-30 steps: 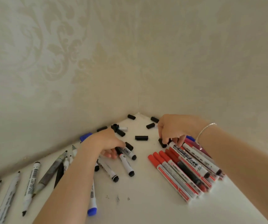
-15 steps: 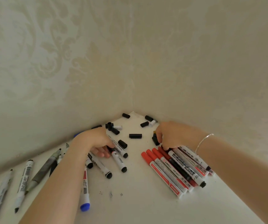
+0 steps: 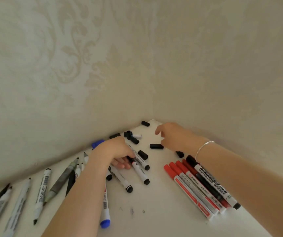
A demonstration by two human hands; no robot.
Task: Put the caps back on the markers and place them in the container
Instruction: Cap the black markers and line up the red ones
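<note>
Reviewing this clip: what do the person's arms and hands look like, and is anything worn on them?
Both forearms are bare, with no sleeves or gloves in view. The right wrist carries a thin silver bracelet. No rings or watch show on the left hand or the right hand.

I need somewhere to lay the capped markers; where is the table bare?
Bare table lies between the black-capped markers and the red markers, widening toward the near edge. Crowded: the far corner with loose black caps, and the left row of uncapped markers.
</note>
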